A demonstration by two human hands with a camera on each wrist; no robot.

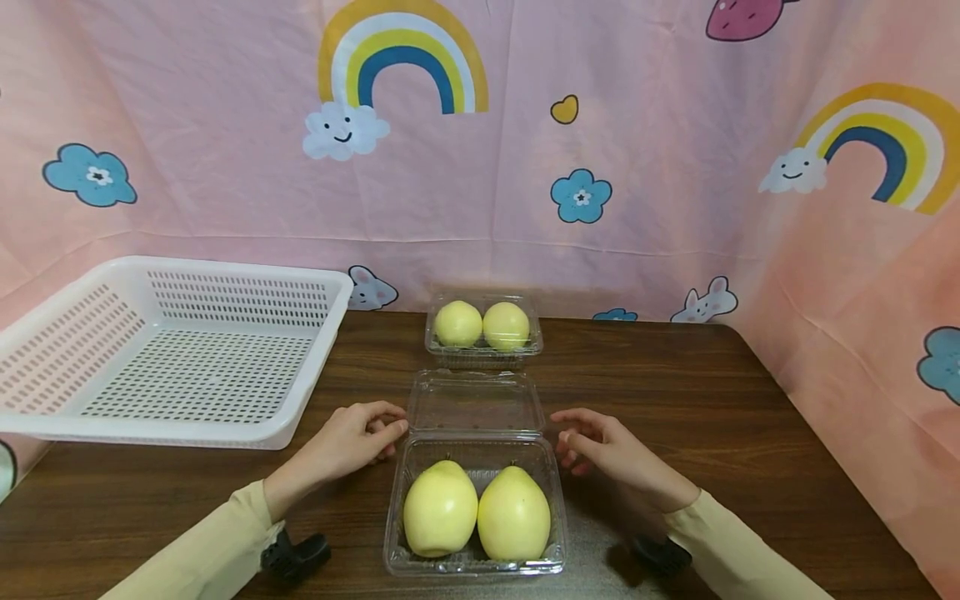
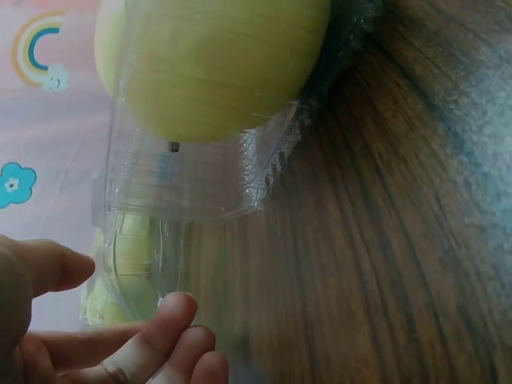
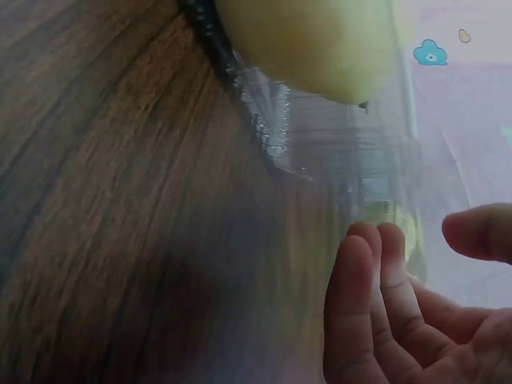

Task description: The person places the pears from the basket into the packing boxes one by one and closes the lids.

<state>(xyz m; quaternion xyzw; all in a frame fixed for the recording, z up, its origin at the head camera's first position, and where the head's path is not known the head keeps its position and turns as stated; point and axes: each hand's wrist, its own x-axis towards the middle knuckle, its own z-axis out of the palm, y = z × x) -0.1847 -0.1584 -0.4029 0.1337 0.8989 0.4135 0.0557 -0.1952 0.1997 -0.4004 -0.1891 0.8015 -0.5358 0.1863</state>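
Observation:
A clear plastic clamshell box (image 1: 480, 567) lies open on the table, two yellow-green pears (image 1: 440, 510) side by side in its base. Its lid (image 1: 476, 404) is folded back, away from the wearer. My left hand (image 1: 352, 442) is at the lid's left edge, thumb and fingers apart; whether the fingertips touch the plastic I cannot tell. By the lid's right edge, my right hand (image 1: 607, 450) hovers with loosely bent fingers and nothing in its grasp. In the right wrist view, the right fingers (image 3: 350, 296) and thumb stand apart. One pear (image 2: 216, 72) shows through the box wall in the left wrist view.
Behind the lid stands another clear box (image 1: 483, 357) with two pears inside, its cover down. A white perforated plastic basket (image 1: 277, 429) sits at the left. A pink patterned cloth (image 1: 637, 250) hangs along the back and right of the dark wooden table (image 1: 712, 400).

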